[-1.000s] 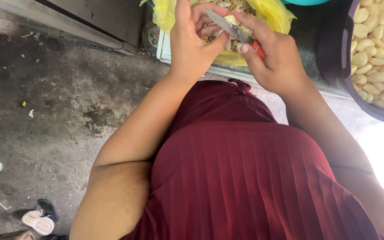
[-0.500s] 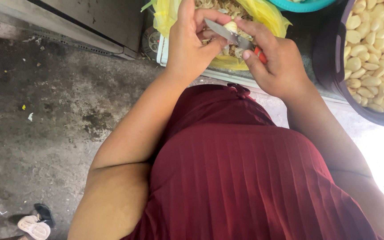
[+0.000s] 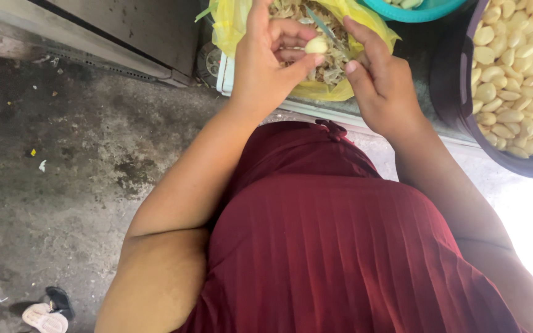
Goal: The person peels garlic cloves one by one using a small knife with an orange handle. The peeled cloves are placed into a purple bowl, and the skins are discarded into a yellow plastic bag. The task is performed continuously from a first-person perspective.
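The left hand is pinching one pale peeled garlic clove; the right hand is gripping one thin grey-bladed knife above one yellow plastic bag of papery skins.

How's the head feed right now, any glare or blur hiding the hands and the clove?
Head view: the lower right corner is blown out to white by sunlight. The left hand, garlic clove and right hand sit in even shade, fairly sharp. The knife blade is thin and slightly soft. The dark tub of peeled cloves reads clearly.
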